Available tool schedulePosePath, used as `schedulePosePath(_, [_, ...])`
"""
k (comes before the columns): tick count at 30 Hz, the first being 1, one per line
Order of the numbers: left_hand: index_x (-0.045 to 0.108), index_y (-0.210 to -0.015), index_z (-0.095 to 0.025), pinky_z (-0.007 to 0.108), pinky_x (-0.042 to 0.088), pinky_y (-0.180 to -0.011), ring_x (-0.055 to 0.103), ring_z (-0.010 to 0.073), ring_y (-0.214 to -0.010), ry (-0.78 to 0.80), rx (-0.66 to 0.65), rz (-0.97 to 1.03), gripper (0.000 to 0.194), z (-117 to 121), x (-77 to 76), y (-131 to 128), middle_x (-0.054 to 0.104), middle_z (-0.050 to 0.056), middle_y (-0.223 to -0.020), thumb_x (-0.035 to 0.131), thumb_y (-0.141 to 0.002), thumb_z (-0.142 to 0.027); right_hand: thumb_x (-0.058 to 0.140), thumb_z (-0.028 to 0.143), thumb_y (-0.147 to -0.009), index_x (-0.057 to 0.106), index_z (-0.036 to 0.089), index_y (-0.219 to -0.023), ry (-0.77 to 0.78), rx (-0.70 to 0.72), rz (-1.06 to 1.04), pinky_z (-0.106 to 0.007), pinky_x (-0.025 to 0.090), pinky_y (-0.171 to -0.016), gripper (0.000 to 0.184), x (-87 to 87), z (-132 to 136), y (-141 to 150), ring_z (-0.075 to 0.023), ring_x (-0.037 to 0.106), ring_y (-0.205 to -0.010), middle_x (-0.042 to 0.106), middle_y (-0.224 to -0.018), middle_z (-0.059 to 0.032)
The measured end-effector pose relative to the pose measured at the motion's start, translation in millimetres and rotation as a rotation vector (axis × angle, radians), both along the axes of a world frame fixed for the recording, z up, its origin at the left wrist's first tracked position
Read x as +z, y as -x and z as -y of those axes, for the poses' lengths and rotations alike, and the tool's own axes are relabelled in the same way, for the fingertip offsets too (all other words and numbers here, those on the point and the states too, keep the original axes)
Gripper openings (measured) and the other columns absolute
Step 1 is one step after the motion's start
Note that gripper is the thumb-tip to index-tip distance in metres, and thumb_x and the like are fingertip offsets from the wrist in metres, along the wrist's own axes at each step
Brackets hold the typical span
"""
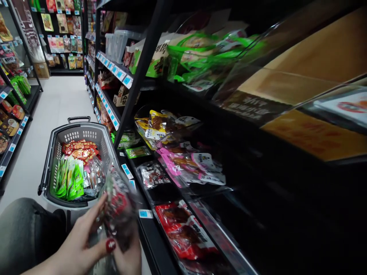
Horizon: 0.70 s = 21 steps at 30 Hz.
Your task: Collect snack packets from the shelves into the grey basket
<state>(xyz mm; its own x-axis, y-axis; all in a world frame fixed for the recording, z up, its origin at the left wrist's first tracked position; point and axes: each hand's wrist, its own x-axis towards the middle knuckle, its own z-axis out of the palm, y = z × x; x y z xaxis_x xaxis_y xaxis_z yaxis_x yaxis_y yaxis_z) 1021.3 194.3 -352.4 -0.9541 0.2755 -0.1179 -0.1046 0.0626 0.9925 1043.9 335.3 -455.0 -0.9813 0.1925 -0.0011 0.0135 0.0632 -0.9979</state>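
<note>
My left hand [83, 236] reaches in from the bottom, its thumb and fingers closed around shiny snack packets [119, 202] with dark contents and a red-and-white print. Behind and below the packets is my right hand [132, 250], partly hidden and blurred, its fingers wrapped against the same bundle. How many packets are in the bundle I cannot tell. Just beyond stands a grey shopping basket [110, 143] on the floor. Inside it lie red packets [82, 149], green packets [69, 177] and silvery clear packets [96, 172].
To the right a black shelf holds red packets [185, 229], silver packets [155, 174], pink packets [192, 162] and yellow packets [160, 122] in clear-walled bins. A black upright post [140, 72] stands between shelf sections. My knee [23, 233] is at lower left.
</note>
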Motion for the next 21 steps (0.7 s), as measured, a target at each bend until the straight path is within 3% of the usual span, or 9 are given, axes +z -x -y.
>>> schedulePosePath(2, [0.045, -0.131, -0.036, 0.032, 0.040, -0.103, 0.048, 0.0210, -0.124, 0.212, -0.051, -0.073, 0.054, 12.5, 4.2, -3.3, 0.053, 0.000, -0.135, 0.060, -0.080, -0.033, 0.067, 0.040, -0.071, 0.046, 0.023, -0.130, 0.304, -0.071, 0.169, -0.043, 0.047, -0.091, 0.065, -12.7, -16.0, -5.2, -0.0309, 0.057, -0.110, 0.060, -0.121, -0.0117])
schedulePosePath(5, [0.056, -0.122, -0.032, 0.036, 0.037, -0.105, 0.052, 0.0231, -0.120, 0.397, 0.165, -0.068, 0.047, 30.3, -2.2, 6.9, 0.059, 0.003, -0.127, 0.064, -0.076, -0.036, 0.063, 0.042, -0.073, 0.047, 0.029, -0.129, 0.646, -0.075, 0.299, -0.042, 0.047, -0.091, 0.060, -18.4, -32.1, -8.7, -0.0282, 0.058, -0.110, 0.061, -0.120, -0.0066])
schedulePosePath(7, [0.053, -0.125, -0.026, 0.039, 0.033, -0.107, 0.048, 0.0256, -0.124, 0.276, 0.215, 0.067, 0.061, 35.3, -12.9, 17.0, 0.055, 0.006, -0.132, 0.070, -0.068, -0.039, 0.065, 0.042, -0.070, 0.051, 0.031, -0.126, 0.749, -0.014, 0.317, -0.043, 0.049, -0.087, 0.059, -13.9, -33.2, -6.6, -0.0286, 0.060, -0.106, 0.064, -0.117, -0.0055])
schedulePosePath(9, [0.055, -0.123, -0.020, 0.039, 0.037, -0.103, 0.052, 0.0282, -0.119, -0.005, 0.110, 0.303, 0.068, 33.6, -24.3, 23.6, 0.058, 0.010, -0.127, 0.075, -0.061, -0.040, 0.066, 0.041, -0.068, 0.052, 0.030, -0.126, 0.793, 0.077, 0.335, -0.044, 0.049, -0.085, 0.061, -4.4, -27.0, -1.6, -0.0296, 0.061, -0.104, 0.064, -0.115, -0.0061])
schedulePosePath(12, [0.062, -0.111, -0.014, 0.034, 0.050, -0.082, 0.066, 0.0275, -0.093, -0.338, 0.039, 0.606, 0.061, 25.9, -35.5, 24.5, 0.071, 0.011, -0.103, 0.078, -0.055, -0.032, 0.065, 0.039, -0.069, 0.051, 0.026, -0.126, 0.756, 0.181, 0.353, -0.043, 0.045, -0.091, 0.060, 12.7, -13.7, 9.2, -0.0292, 0.057, -0.110, 0.064, -0.116, -0.0069])
schedulePosePath(15, [0.063, -0.106, -0.014, 0.029, 0.051, -0.069, 0.068, 0.0222, -0.072, -0.384, 0.144, 0.657, 0.055, 26.3, -37.4, 25.2, 0.073, 0.007, -0.087, 0.077, -0.053, -0.021, 0.067, 0.041, -0.072, 0.052, 0.023, -0.123, 0.538, 0.231, 0.291, -0.039, 0.040, -0.098, 0.056, 19.9, -10.1, 21.0, -0.0262, 0.054, -0.115, 0.061, -0.121, -0.0073])
schedulePosePath(17, [0.063, -0.102, -0.013, 0.027, 0.050, -0.065, 0.067, 0.0204, -0.069, -0.267, 0.236, 0.609, 0.053, 35.6, -35.6, 33.8, 0.072, 0.006, -0.082, 0.076, -0.052, -0.021, 0.066, 0.046, -0.072, 0.050, 0.022, -0.123, 0.367, 0.188, 0.265, -0.037, 0.043, -0.095, 0.058, 14.4, -16.9, 26.3, -0.0241, 0.057, -0.110, 0.060, -0.119, -0.0092])
schedulePosePath(21, [0.058, -0.109, -0.012, 0.028, 0.050, -0.070, 0.066, 0.0219, -0.079, 0.224, 0.432, 0.302, 0.056, 62.9, -34.4, 78.3, 0.071, 0.008, -0.094, 0.069, -0.057, -0.030, 0.063, 0.055, -0.071, 0.054, 0.019, -0.118, 0.185, 0.037, 0.296, -0.037, 0.049, -0.086, 0.059, -11.9, -42.9, 23.8, -0.0227, 0.063, -0.094, 0.063, -0.110, -0.0125])
